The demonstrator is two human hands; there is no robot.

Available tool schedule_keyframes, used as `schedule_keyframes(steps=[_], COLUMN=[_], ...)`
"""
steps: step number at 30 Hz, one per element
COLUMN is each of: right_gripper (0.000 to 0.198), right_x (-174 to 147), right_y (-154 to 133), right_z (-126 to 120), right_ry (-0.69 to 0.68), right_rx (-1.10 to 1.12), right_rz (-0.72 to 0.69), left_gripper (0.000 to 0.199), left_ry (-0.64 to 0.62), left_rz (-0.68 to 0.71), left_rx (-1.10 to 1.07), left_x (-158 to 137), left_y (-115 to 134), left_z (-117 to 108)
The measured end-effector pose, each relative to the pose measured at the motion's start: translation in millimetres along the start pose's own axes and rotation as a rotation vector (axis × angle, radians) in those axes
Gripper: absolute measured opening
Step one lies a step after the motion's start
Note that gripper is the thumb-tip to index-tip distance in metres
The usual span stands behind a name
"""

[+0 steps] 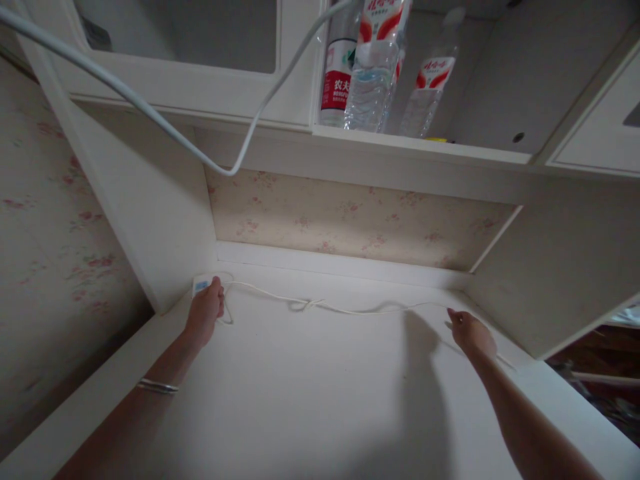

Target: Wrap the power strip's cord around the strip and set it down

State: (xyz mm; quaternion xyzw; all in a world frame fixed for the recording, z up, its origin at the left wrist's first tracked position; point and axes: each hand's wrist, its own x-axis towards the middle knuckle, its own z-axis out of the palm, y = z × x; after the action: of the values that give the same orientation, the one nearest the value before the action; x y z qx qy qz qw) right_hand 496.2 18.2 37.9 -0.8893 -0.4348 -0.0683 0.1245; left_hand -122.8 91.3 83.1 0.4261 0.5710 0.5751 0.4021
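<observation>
One length of thin cream-white cord [270, 293], drawn across the back of a smooth white bench [320, 393], fairly straight, with a small loop or knot near its middle.
One flat white box with a blue label [201, 286], at the bench's left rear corner.
Left hand [209, 303], silver bracelet [158, 386] on the forearm: grip closed on the box, slack cord curling beside it.
Right hand [470, 331]: grip pinching the cord between thumb and fingers near the right rear corner.
Above: clear plastic bottles with red-and-white labels [373, 87] on a white shelf [425, 147]; one thick pale-grey cable [165, 127], sagging to a bend.
Behind: beige floral wallpaper [340, 210].
</observation>
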Motion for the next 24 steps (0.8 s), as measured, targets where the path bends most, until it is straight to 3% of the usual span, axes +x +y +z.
schedule_keyframes(steps=[6,11,14,18,20,24], right_gripper=[0.048,0.04,0.032,0.024,0.022,0.021], right_x=[-18.8,-58.4,-89.9,-127.5,-142.5,-172.6], right_y=[-64.8,-132.6,-169.5,-212.8,-231.6,-260.1], right_z=[-30.4,-66.4,-83.5,-93.1,-93.3,-90.2], right_ry=[0.287,0.469,0.483,0.438,0.391,0.238], right_rx=[0.153,0.375,0.392,0.438,0.498,0.608], right_rz=[-0.31,-0.691,-0.881,-1.081,-1.14,-1.247], left_gripper=[0.035,0.04,0.042,0.038,0.047,0.057], left_ry=[-0.245,-0.298,-0.338,-0.594,-0.686,-0.656], left_rz=[-0.057,-0.001,0.077,0.21,0.255,0.294], left_rx=[-0.248,-0.199,-0.067,0.189,0.27,0.339], left_x=[-17.7,-36.6,-50.9,-73.2,-83.5,-96.7], left_y=[12.5,19.4,23.7,24.6,20.8,5.3], left_z=[23.4,43.3,53.3,63.5,68.6,80.8])
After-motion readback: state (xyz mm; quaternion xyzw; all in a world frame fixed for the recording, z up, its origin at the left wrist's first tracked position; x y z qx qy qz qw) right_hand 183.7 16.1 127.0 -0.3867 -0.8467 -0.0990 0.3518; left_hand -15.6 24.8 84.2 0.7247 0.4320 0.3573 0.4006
